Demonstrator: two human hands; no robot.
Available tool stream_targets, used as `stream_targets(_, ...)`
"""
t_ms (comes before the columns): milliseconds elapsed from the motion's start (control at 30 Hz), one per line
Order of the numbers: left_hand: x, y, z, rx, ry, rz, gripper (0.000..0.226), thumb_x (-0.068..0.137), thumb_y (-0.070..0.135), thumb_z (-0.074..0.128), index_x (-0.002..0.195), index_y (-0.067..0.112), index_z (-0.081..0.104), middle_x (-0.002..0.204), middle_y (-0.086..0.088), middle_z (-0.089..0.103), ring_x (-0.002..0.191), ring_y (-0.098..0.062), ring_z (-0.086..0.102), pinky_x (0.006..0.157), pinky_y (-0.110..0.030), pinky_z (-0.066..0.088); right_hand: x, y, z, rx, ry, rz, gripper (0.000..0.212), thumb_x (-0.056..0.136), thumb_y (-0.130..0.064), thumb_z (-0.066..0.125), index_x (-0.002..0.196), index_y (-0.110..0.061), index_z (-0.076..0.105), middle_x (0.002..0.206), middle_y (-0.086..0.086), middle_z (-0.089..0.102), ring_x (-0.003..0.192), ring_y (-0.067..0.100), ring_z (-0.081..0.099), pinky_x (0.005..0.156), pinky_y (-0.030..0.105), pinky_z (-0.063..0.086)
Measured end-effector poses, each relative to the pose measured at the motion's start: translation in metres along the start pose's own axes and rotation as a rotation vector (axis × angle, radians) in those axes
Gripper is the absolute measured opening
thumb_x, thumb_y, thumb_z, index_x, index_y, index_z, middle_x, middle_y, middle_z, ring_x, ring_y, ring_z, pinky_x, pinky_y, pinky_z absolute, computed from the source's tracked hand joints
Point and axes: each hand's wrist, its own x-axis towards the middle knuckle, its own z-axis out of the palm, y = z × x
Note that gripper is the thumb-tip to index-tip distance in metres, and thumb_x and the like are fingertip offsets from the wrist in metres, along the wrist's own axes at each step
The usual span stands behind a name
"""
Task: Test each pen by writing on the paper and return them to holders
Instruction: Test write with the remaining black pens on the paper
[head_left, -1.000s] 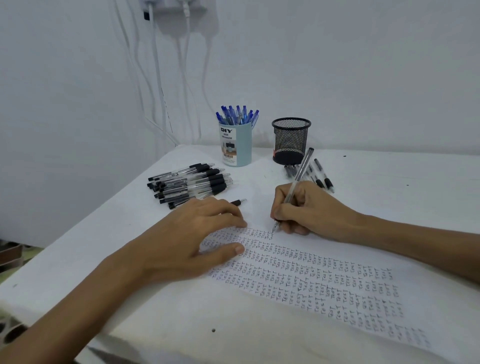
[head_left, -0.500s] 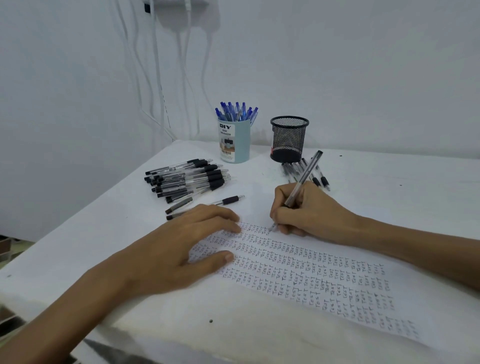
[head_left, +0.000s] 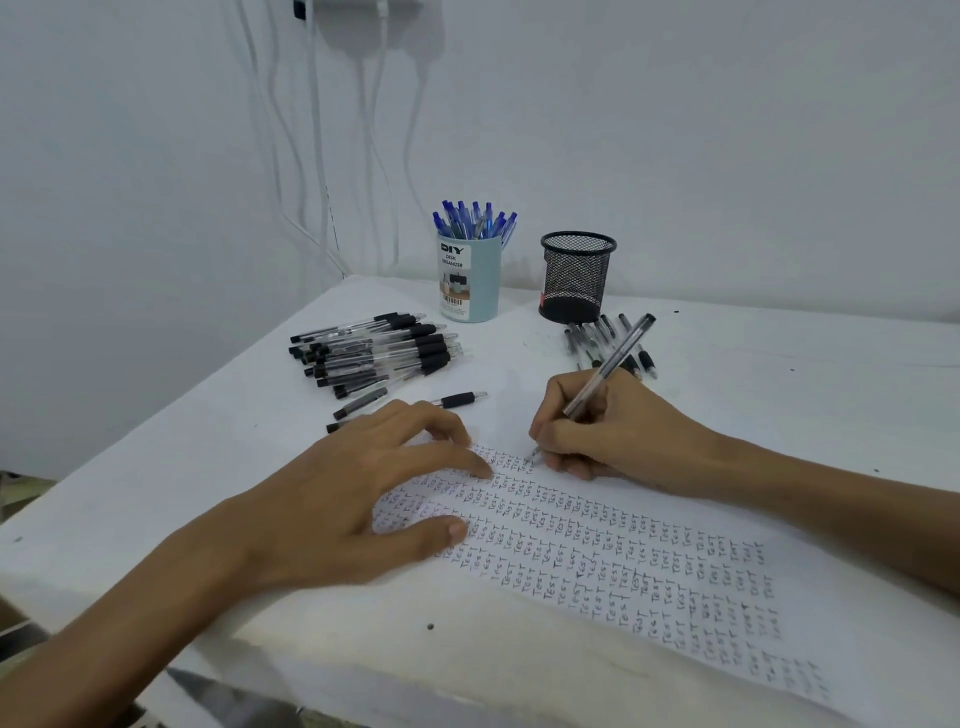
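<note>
White table carries the paper, on which the right hand pinches a pen, tip down and long axis leaning toward 1 o'clock, with the mesh holder at its 12 o'clock, while the left hand, fingers spread, presses the sheet flat.

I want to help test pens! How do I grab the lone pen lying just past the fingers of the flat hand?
Pinch the lone pen by its black rubber sleeve, coming straight down from above. It lies flat on the table, and that end is in the open, while its other end runs behind the left hand. The sleeve probably slips least.
</note>
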Motion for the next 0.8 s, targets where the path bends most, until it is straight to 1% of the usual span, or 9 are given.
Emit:
stream_targets(100,0.0005,0.0001,0.0013,0.009,0.001,0.008,0.041,0.100,0.061,0.052,0.137,0.046,0.054,0.139,0.019,0.046,0.129,-0.008,0.050,0.102,-0.039,0.047,-0.0005,0.0012,0.0009,-0.099,0.043,-0.043,0.015,0.088,0.003,0.066,0.074,-0.002,0.066,0.059,0.011,0.066,0.044,0.011,0.051,0.047,0.023,0.042)
stream_targets(167,0.0003,-0.0002,0.0018,0.013,0.002,0.006,0.041,0.100,0.061,0.052,0.138,0.046,0.054,0.139,0.018,0.046,0.129,-0.008,0.050,0.102,-0.039,0.046,-0.0012,0.0018,0.0021,-0.118,0.061,-0.070,0.012,0.085,0.005,0.066,0.074,0.000,0.065,0.056,0.008,0.064,0.046,0.011,0.053,0.050,0.022,0.043)
stream_targets(267,-0.0005,0.0002,0.0024,0.004,0.007,0.004,0.041,0.100,0.061,0.051,0.138,0.046,0.053,0.140,0.019,0.045,0.131,-0.008,0.049,0.104,-0.039,0.045,-0.0025,0.0025,0.0019,-0.118,0.054,-0.094,0.014,0.086,0.007,0.067,0.073,0.000,0.065,0.056,0.005,0.064,0.052,0.014,0.057,0.056,0.023,0.047)
stream_targets(500,-0.0007,0.0001,0.0035,-0.003,0.013,-0.001,0.041,0.100,0.061,0.050,0.138,0.047,0.053,0.140,0.019,0.045,0.130,-0.007,0.048,0.103,-0.039,0.046,-0.0017,0.0035,0.0012,-0.118,0.034,-0.097,0.011,0.087,0.008,0.067,0.077,0.006,0.065,0.056,-0.001,0.065,0.051,0.009,0.057,0.055,0.018,0.046)
stream_targets(633,-0.0011,0.0003,0.0037,-0.009,0.015,-0.001,0.040,0.100,0.062,0.049,0.137,0.047,0.053,0.140,0.020,0.045,0.130,-0.008,0.049,0.103,-0.039,0.046,-0.0025,0.0019,0.0020,-0.119,0.030,-0.096,0.014,0.087,0.007,0.067,0.074,0.002,0.065,0.058,0.000,0.064,0.052,0.011,0.055,0.056,0.020,0.047)
stream_targets(733,-0.0007,0.0002,0.0038,-0.004,0.016,-0.002,0.041,0.100,0.062,0.049,0.138,0.047,0.053,0.140,0.020,0.044,0.131,-0.007,0.048,0.104,-0.037,0.045,-0.0019,0.0025,0.0021,-0.125,0.049,-0.095,0.014,0.086,0.007,0.066,0.073,0.002,0.064,0.059,0.002,0.064,0.053,0.014,0.054,0.056,0.025,0.048)
stream_targets(800,-0.0008,0.0000,0.0040,-0.002,0.020,-0.002,0.040,0.100,0.062,0.050,0.137,0.047,0.054,0.140,0.021,0.044,0.131,-0.006,0.048,0.104,-0.036,0.045,-0.0018,0.0017,0.0015,-0.126,0.041,-0.089,0.013,0.086,0.007,0.066,0.074,0.004,0.064,0.058,0.002,0.063,0.053,0.013,0.055,0.057,0.025,0.048)
